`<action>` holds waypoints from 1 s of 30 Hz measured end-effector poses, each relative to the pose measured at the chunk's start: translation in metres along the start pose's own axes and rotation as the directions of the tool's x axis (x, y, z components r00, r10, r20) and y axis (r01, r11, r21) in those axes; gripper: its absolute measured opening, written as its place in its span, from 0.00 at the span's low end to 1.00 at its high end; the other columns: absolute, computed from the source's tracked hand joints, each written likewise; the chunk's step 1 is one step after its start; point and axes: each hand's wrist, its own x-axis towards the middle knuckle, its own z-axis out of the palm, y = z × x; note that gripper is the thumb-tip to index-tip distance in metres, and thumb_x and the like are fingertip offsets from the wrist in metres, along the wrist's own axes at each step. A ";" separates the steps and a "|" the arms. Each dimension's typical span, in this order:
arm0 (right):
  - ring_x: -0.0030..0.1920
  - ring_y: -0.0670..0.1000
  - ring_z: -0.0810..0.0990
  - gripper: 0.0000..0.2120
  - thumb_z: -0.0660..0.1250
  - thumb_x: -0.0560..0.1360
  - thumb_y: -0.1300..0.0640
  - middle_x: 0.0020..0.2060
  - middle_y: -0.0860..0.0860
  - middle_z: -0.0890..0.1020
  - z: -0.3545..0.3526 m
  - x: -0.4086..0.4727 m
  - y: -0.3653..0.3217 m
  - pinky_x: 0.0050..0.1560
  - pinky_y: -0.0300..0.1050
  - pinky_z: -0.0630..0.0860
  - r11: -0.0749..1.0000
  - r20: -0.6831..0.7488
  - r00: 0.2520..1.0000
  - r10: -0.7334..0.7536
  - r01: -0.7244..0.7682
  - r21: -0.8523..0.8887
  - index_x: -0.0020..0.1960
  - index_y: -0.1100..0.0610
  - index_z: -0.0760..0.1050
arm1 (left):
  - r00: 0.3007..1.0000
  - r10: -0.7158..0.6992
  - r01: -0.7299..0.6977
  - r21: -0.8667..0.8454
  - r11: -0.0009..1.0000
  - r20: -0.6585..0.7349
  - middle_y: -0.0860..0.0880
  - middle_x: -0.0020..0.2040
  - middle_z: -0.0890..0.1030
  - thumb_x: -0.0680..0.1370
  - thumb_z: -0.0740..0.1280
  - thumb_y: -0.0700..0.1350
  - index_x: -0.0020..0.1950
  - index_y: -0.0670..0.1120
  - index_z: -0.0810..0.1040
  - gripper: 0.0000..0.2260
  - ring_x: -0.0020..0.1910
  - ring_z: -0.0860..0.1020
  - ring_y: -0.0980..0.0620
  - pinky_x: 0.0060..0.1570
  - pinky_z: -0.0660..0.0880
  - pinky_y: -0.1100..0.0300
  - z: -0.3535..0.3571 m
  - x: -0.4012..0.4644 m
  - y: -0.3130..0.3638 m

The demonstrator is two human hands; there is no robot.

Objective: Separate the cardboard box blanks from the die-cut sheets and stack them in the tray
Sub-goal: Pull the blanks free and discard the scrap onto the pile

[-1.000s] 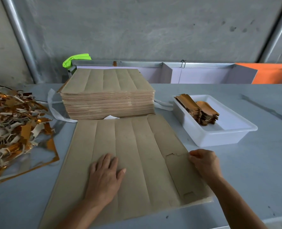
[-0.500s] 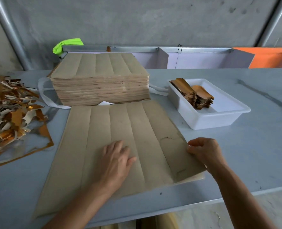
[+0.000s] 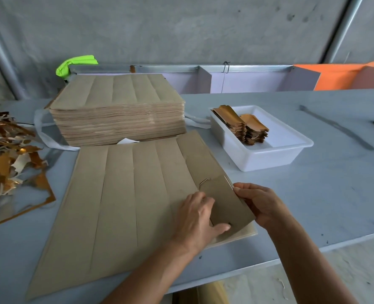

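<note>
While the blank (image 3: pixel 226 199) lifts partly free at the near right corner of the sheet (image 3: pixel 124 207), the right hand (image 3: pixel 261 204) pinches its right edge. The left hand (image 3: pixel 198 220) presses on the sheet beside it, fingers together. Near the table's (image 3: pixel 335 194) front edge lies the sheet; behind it a stack (image 3: pixel 118 108), to the right the tray (image 3: pixel 267 150) with blanks, scraps (image 3: pixel 4 154) at the left edge.

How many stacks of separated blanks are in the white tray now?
2: a taller stack at the far left end of the white tray, and a shorter stack beside it on its right, touching it.
</note>
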 end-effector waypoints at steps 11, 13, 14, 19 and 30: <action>0.46 0.59 0.77 0.14 0.66 0.71 0.68 0.47 0.63 0.80 0.019 -0.006 -0.004 0.49 0.50 0.73 0.994 0.212 0.977 0.035 -0.056 0.095 0.56 0.68 0.77 | 0.870 -0.483 0.455 -0.548 0.702 0.103 0.57 0.39 0.75 0.64 0.73 0.63 0.40 0.51 0.71 0.19 0.37 0.73 0.61 0.33 0.66 0.67 -0.024 0.015 0.030; 0.46 0.57 0.77 0.14 0.67 0.71 0.68 0.46 0.60 0.81 0.021 -0.006 -0.004 0.50 0.48 0.72 0.994 0.193 0.980 0.038 -0.058 0.097 0.57 0.67 0.77 | 0.832 -0.525 0.509 -0.628 0.590 0.181 0.57 0.35 0.76 0.65 0.74 0.60 0.39 0.50 0.72 0.17 0.33 0.73 0.63 0.29 0.64 0.68 -0.024 0.016 0.027; 0.44 0.55 0.78 0.13 0.68 0.71 0.67 0.45 0.59 0.82 0.021 -0.006 -0.004 0.49 0.46 0.72 0.993 0.177 0.984 0.035 -0.054 0.101 0.56 0.66 0.78 | 0.816 -0.536 0.523 -0.669 0.528 0.216 0.56 0.33 0.76 0.66 0.75 0.58 0.38 0.49 0.72 0.16 0.31 0.72 0.62 0.27 0.64 0.69 -0.024 0.016 0.025; 0.39 0.52 0.79 0.10 0.70 0.71 0.65 0.42 0.56 0.83 0.023 -0.008 -0.009 0.40 0.43 0.74 0.995 0.155 0.988 0.001 -0.016 0.096 0.52 0.62 0.80 | 0.745 -0.586 0.568 -0.764 0.305 0.320 0.51 0.29 0.74 0.73 0.71 0.47 0.36 0.46 0.73 0.10 0.29 0.71 0.54 0.30 0.68 0.64 -0.026 0.014 0.018; 0.39 0.50 0.80 0.05 0.70 0.71 0.66 0.38 0.55 0.85 0.035 -0.012 -0.014 0.40 0.41 0.76 0.997 0.130 0.991 -0.025 0.016 0.071 0.46 0.61 0.81 | 0.749 -0.573 0.557 -0.784 0.275 0.331 0.52 0.27 0.74 0.70 0.74 0.52 0.35 0.46 0.71 0.15 0.27 0.71 0.55 0.24 0.68 0.66 -0.034 0.017 0.010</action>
